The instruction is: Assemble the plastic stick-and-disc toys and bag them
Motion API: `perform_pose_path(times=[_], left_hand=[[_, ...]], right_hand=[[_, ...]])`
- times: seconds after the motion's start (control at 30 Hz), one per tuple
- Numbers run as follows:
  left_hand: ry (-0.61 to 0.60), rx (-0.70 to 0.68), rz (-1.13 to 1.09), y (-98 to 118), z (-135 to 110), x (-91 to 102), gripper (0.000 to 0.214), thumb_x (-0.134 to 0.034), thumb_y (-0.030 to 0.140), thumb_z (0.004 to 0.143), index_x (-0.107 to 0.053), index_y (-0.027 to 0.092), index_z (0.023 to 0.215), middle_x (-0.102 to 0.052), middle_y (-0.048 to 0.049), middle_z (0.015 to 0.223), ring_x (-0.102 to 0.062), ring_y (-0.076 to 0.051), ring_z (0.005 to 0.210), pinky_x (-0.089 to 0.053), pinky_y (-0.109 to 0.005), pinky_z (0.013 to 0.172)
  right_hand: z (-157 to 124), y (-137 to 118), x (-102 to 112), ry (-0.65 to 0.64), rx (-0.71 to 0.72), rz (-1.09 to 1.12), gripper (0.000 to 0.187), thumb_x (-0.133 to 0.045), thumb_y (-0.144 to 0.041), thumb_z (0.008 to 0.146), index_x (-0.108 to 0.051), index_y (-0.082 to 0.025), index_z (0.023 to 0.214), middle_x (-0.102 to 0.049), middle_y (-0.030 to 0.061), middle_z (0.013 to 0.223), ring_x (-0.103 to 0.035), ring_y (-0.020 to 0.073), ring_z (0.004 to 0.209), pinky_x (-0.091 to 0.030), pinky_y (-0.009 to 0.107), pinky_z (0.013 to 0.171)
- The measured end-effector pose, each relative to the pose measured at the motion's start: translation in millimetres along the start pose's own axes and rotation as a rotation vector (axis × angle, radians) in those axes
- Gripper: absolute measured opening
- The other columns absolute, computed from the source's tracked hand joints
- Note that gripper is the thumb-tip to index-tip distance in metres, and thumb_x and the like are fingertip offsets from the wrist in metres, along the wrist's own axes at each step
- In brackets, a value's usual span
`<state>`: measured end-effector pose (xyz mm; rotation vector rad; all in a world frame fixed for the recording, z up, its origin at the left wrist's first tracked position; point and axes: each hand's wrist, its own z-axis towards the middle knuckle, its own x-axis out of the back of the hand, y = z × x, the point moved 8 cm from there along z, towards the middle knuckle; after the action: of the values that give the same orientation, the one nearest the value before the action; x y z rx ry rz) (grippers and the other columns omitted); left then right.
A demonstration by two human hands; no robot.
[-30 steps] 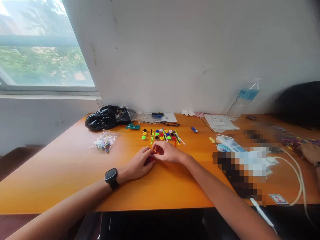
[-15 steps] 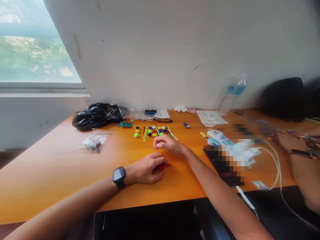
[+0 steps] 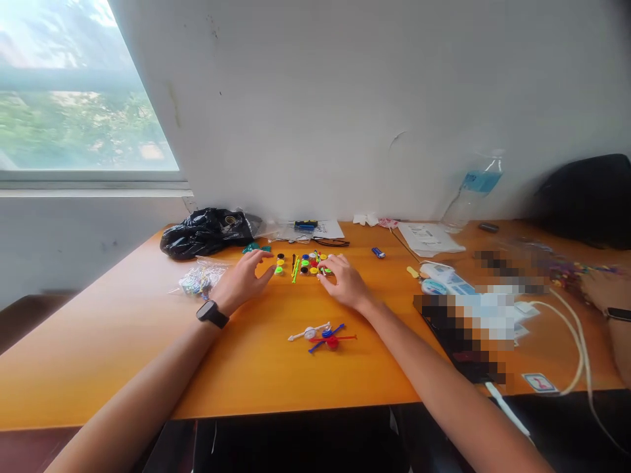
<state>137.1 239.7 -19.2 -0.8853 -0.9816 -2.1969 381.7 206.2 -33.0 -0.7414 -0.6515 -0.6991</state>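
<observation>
My left hand point(image 3: 245, 279), with a black watch point(image 3: 212, 313) on the wrist, reaches forward with fingers spread, its tips close to a green disc at the left end of a cluster of small coloured discs and sticks point(image 3: 304, 263). My right hand point(image 3: 344, 280) lies over the right end of that cluster, fingers bent down onto the pieces; what they grip, if anything, is hidden. Nearer to me on the orange table point(image 3: 123, 341) lie three small spinning tops point(image 3: 323, 335), white, blue and red, each a disc on a thin stick.
A black plastic bag point(image 3: 207, 231) and a clear packet of coloured pieces point(image 3: 200, 280) lie at the left. Papers, a lighter point(image 3: 378, 252), a water bottle point(image 3: 470, 192), cables and a dark bag point(image 3: 589, 197) fill the right side. Another person's hand point(image 3: 608, 292) shows at the far right.
My left hand let go of the red top and moved forward to the disc cluster. My right hand shifted slightly forward. Three tops now lie uncovered on the table.
</observation>
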Motion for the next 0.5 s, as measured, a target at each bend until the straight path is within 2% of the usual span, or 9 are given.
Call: perform_pose_path(times=[0.1, 0.23, 0.37, 0.5], left_hand=[[-0.121, -0.086, 0.012, -9, 0, -24.6, 0.044, -0.060, 0.046, 0.099, -0.060, 0.029, 0.140, -0.063, -0.0079, 0.142, -0.060, -0.028, 0.127, -0.052, -0.043, 0.105], [-0.182, -0.255, 0.012, 10, -6, -46.8, 0.044, -0.059, 0.042, 0.101, -0.061, 0.028, 0.143, -0.053, -0.0089, 0.155, -0.047, -0.032, 0.142, -0.041, -0.051, 0.118], [-0.227, -0.338, 0.050, 27, -11, -52.2, 0.034, -0.054, 0.039, 0.104, -0.068, 0.031, 0.134, -0.053, -0.0045, 0.157, -0.042, -0.033, 0.145, -0.036, -0.056, 0.120], [-0.226, -0.352, 0.033, 33, -13, -48.6, 0.029, -0.058, 0.036, 0.102, -0.072, 0.032, 0.127, -0.063, -0.0052, 0.145, -0.050, -0.031, 0.137, -0.040, -0.053, 0.117]], right_hand=[[-1, 1, -3, -0.024, 0.040, -0.053, 0.028, -0.063, -0.024, 0.096, -0.069, -0.022, 0.123, -0.069, 0.0113, 0.119, -0.056, 0.0284, 0.116, -0.047, 0.044, 0.104], [-4, -7, -16, -0.145, 0.115, -0.133, 0.043, -0.059, -0.030, 0.101, -0.062, -0.025, 0.143, -0.060, 0.0101, 0.145, -0.047, 0.0299, 0.135, -0.039, 0.049, 0.117], [-7, -9, -30, -0.257, 0.107, -0.209, 0.048, -0.052, -0.036, 0.105, -0.054, -0.030, 0.153, -0.046, 0.0050, 0.163, -0.031, 0.0326, 0.150, -0.030, 0.056, 0.123], [-7, -9, -34, -0.295, 0.077, -0.248, 0.044, -0.048, -0.040, 0.107, -0.061, -0.029, 0.147, -0.041, 0.0040, 0.166, -0.029, 0.0347, 0.152, -0.027, 0.058, 0.124]])
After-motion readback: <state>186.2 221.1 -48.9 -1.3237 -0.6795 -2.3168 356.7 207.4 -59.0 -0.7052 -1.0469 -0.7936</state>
